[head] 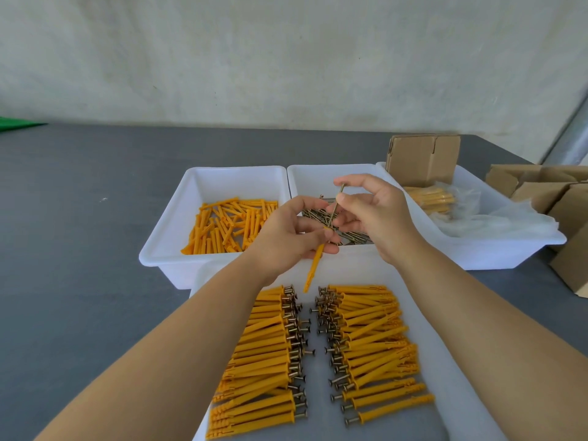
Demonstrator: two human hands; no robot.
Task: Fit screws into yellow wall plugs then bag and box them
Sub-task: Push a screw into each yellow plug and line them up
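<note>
Left hand (pixel 288 237) grips yellow plug (pixel 313 268), upper end hidden by fingers. Right hand (pixel 372 214) pinches screw (pixel 335 205), tip obscured at plug mouth.

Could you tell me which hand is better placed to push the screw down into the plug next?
Probably the right hand: it pinches the screw above the yellow wall plug, which the left hand holds.

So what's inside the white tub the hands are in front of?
The middle tub holds a heap of loose screws. The left hand and right hand cover much of the heap, so how many lie there is hidden.
</note>
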